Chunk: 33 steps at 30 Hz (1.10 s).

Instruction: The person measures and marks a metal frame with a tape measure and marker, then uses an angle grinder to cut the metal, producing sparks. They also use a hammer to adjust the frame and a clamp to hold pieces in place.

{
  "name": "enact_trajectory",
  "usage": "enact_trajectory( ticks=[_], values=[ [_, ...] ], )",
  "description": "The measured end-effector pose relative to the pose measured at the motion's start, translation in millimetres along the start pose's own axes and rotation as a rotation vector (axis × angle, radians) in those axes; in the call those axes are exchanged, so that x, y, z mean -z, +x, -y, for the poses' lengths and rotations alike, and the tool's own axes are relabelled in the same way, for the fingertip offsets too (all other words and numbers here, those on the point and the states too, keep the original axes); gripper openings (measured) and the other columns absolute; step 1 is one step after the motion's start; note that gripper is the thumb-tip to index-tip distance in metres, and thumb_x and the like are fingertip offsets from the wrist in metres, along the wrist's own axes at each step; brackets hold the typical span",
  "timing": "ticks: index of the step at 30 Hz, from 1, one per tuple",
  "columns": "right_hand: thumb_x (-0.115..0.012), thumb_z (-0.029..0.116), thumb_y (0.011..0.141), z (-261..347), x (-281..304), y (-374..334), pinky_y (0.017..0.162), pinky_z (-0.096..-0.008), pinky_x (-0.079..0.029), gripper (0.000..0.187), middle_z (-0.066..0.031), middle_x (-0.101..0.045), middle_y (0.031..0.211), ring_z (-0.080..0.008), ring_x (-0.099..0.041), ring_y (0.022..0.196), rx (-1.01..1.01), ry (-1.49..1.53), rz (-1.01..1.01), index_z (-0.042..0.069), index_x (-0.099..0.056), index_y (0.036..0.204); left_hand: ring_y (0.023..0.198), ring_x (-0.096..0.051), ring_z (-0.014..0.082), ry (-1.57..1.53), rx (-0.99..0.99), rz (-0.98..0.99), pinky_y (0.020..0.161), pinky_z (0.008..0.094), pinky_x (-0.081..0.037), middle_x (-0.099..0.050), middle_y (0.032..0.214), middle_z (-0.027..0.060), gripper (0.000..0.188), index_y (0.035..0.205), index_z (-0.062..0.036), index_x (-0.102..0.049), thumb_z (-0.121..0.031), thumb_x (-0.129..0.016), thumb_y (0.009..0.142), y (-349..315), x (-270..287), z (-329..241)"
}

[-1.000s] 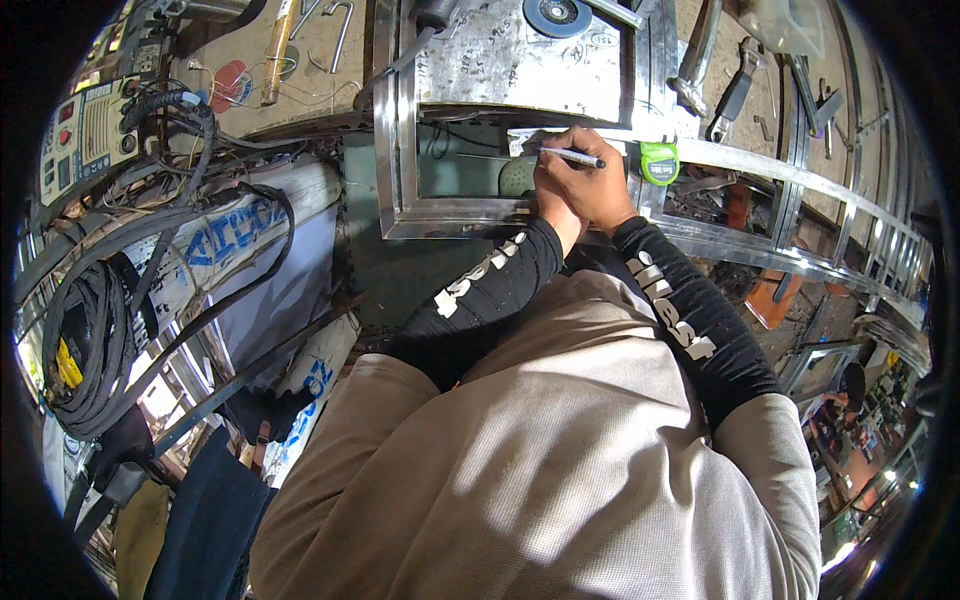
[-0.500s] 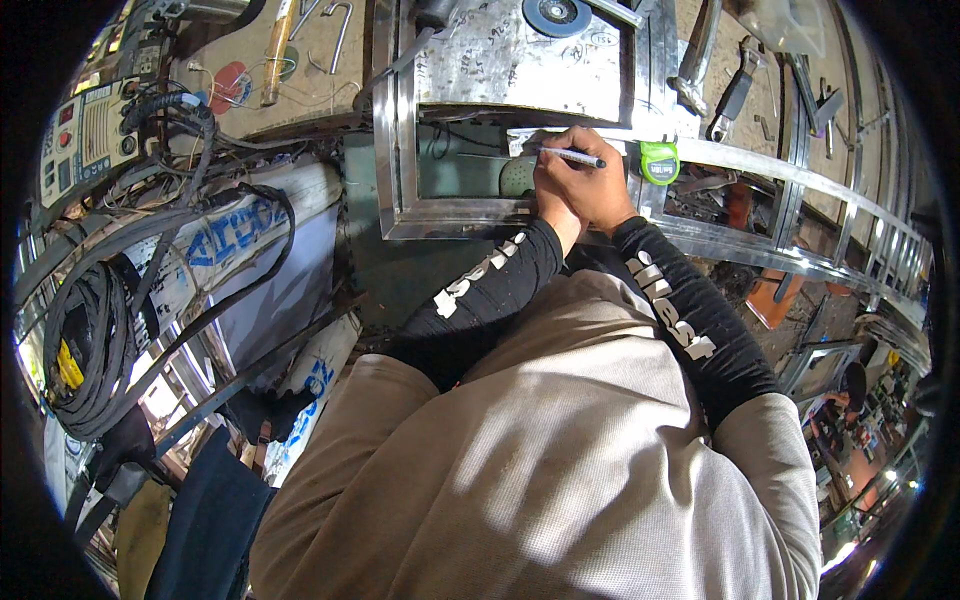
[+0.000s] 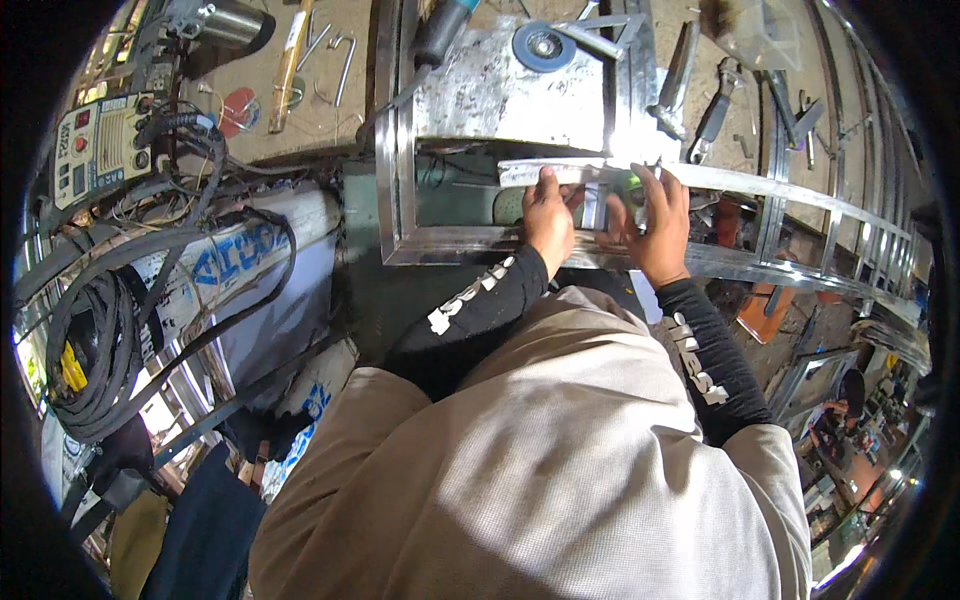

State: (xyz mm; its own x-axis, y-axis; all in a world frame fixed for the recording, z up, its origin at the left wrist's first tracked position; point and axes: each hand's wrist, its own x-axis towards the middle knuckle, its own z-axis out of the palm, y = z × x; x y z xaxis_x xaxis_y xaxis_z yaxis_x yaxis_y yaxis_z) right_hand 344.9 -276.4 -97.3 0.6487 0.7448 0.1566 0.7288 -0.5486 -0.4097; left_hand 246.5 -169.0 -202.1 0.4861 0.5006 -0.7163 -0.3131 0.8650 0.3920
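Observation:
A pale metal bar point(image 3: 520, 174) lies across the opening of a shiny metal frame point(image 3: 460, 236). My left hand point(image 3: 548, 228) grips it near its left end, thumb on top and fingers curled beneath. Farther right, my right hand point(image 3: 662, 228) has its fingers bent over the bar, with the thumb smeared by motion. Between those fingers shows a bit of the green tape measure point(image 3: 634, 182), which the hand closes around and mostly hides. I cannot make out the marker.
Beyond the frame, a grinding disc point(image 3: 544, 46) rests on a metal plate. A hammer point(image 3: 680, 85) and an adjustable wrench point(image 3: 717, 110) lie to the right. Leftward stand a welding machine point(image 3: 100, 150) and coiled cables point(image 3: 95, 350). A long ladder-like metal frame point(image 3: 830, 205) stretches right.
My hands have moved apart, the left onto the bar's left part and the right to the tape measure. The marker no longer shows. The view has shifted slightly.

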Motion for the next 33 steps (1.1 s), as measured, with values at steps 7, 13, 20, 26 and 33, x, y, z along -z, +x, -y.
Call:
enact_trajectory(
  ticks=[7,13,20,26,33],
  values=[
    [-0.086,0.033,0.082,-34.0,-37.9,-18.9,0.095,-0.05,-0.051,0.079,-0.0298,-0.052,0.127,-0.0477,-0.057,0.114,-0.185,0.069,-0.104,-0.001,-0.048,0.143,0.108,-0.064,0.0264,0.034,0.11,0.072,0.092,0.0441,-0.052,-0.064,0.116,0.0067,0.026,0.113,-0.0111,-0.057,-0.034,-0.066,0.104,11.7,14.3,-7.2],
    [-0.089,0.027,0.074,-45.4,-21.6,-12.6,0.092,-0.0456,-0.052,0.077,-0.0233,-0.057,0.117,-0.0398,-0.061,0.105,-0.267,0.345,-0.063,0.0,-0.056,0.138,0.107,-0.069,0.0244,0.136,0.097,0.127,0.089,0.0393,-0.055,-0.065,0.113,0.0058,0.031,0.112,-0.0089,-0.055,-0.038,-0.064,0.105,2.2,15.9,-14.3],
    [-0.09,0.023,0.072,-51.9,18.2,12.9,0.092,-0.0405,-0.052,0.068,-0.0198,-0.065,0.11,-0.0328,-0.065,0.102,-0.227,0.439,-0.343,-0.003,-0.064,0.129,0.101,-0.071,0.0219,0.267,0.001,0.253,0.086,0.0351,-0.057,-0.069,0.102,0.0066,0.028,0.103,-0.0083,-0.061,-0.036,-0.065,0.104,-24.5,-0.2,-38.2],
    [-0.09,0.027,0.071,-149.7,43.2,57.4,0.093,-0.0442,-0.053,0.069,-0.0229,-0.065,0.115,-0.0382,-0.065,0.104,-0.344,0.108,-0.442,-0.002,-0.065,0.128,0.096,-0.069,0.0183,0.357,-0.032,0.267,0.083,0.0326,-0.056,-0.072,0.108,0.0096,0.037,0.109,-0.004,-0.065,-0.041,-0.059,0.107,-31.9,-1.9,-42.2],
    [-0.09,0.035,0.076,-213.4,26.7,120.4,0.089,-0.0487,-0.053,0.07,-0.0261,-0.062,0.117,-0.0434,-0.065,0.103,-0.43,-0.042,-0.294,0.0,-0.062,0.13,0.096,-0.069,0.0186,0.453,-0.088,0.156,0.081,0.0326,-0.055,-0.069,0.106,0.0079,0.036,0.108,-0.0047,-0.065,-0.04,-0.061,0.106,-39.0,-3.9,-40.3]
  ],
)
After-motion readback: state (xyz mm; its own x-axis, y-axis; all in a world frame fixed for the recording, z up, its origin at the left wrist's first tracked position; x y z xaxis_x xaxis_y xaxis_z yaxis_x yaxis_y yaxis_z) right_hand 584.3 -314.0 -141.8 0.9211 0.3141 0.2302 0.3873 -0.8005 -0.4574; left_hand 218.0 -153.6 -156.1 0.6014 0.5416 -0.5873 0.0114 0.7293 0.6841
